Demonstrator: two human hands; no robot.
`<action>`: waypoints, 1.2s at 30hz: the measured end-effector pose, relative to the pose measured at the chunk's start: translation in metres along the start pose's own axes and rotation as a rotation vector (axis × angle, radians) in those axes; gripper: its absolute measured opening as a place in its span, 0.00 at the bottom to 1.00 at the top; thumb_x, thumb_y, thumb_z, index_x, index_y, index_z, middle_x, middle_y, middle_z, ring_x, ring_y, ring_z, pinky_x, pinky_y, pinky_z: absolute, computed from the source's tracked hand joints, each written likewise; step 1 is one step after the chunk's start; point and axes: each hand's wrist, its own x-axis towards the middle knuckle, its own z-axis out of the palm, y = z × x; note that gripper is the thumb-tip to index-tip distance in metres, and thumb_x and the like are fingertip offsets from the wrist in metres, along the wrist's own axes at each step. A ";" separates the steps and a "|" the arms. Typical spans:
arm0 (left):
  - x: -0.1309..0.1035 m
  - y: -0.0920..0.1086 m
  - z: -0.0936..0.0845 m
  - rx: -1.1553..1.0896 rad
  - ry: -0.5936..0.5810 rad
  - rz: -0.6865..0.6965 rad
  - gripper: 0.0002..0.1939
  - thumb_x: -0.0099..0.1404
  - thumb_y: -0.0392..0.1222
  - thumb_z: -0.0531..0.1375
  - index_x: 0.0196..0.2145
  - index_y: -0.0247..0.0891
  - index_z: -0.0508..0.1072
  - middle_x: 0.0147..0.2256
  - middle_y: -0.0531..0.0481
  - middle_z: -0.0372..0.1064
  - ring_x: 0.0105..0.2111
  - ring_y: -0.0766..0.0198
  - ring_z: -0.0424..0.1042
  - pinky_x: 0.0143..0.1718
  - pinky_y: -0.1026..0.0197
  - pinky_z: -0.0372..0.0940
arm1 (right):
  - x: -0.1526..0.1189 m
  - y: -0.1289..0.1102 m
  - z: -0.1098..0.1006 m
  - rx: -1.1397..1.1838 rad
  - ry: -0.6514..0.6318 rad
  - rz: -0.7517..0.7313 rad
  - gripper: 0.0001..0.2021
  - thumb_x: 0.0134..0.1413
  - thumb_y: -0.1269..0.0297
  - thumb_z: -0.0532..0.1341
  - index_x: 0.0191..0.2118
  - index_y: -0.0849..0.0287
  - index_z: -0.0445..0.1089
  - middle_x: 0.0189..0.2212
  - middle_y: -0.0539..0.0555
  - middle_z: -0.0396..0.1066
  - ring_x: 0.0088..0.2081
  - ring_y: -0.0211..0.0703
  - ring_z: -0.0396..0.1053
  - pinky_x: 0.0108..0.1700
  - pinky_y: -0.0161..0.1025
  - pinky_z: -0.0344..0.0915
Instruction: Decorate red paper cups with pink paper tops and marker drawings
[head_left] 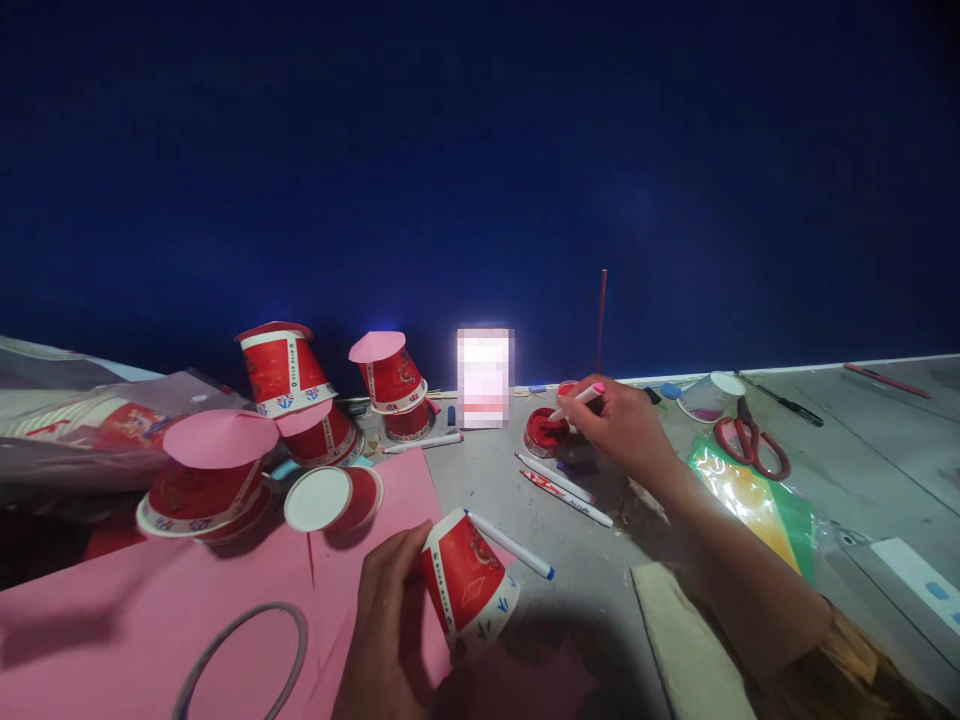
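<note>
My left hand [386, 620] is closed around a red and white paper cup [469, 575], tilted, with blue marks on its white rim band. In my right hand [626, 425] is a white marker [589, 397] with a pink end. Its lower end is over or in a small round container of red material [544, 432]; contact is unclear. A white marker with a blue end [517, 548] lies just behind the held cup. Two more markers, one with red markings [562, 495], rest in front of the red container.
Several red paper cups [285, 370] stand at the left, some topped with pink paper discs [220, 438]. Pink paper sheets [217, 575] and a grey ring [296, 640] lie below them. A lit phone [486, 375] stands at the back; scissors [750, 440] and plastic packaging [757, 510] lie right.
</note>
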 end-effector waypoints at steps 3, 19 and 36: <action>0.003 0.005 -0.002 0.026 -0.004 -0.008 0.40 0.57 0.50 0.73 0.65 0.48 0.67 0.61 0.40 0.63 0.58 0.41 0.74 0.56 0.42 0.77 | -0.002 -0.004 -0.011 0.381 -0.014 0.127 0.14 0.54 0.52 0.69 0.30 0.58 0.75 0.22 0.51 0.74 0.22 0.39 0.66 0.25 0.36 0.58; 0.013 0.030 -0.020 0.075 -0.284 0.133 0.45 0.51 0.35 0.64 0.67 0.46 0.58 0.62 0.41 0.57 0.66 0.43 0.60 0.67 0.37 0.63 | -0.144 -0.052 -0.014 1.202 -0.419 0.396 0.17 0.47 0.49 0.75 0.36 0.55 0.76 0.21 0.47 0.68 0.19 0.33 0.54 0.18 0.32 0.50; 0.003 0.042 -0.014 0.088 -0.362 0.170 0.46 0.52 0.38 0.71 0.65 0.46 0.60 0.61 0.41 0.56 0.64 0.42 0.63 0.68 0.36 0.63 | -0.175 -0.039 -0.007 0.627 -0.092 -0.208 0.03 0.56 0.64 0.69 0.31 0.54 0.79 0.27 0.52 0.78 0.28 0.44 0.75 0.30 0.39 0.71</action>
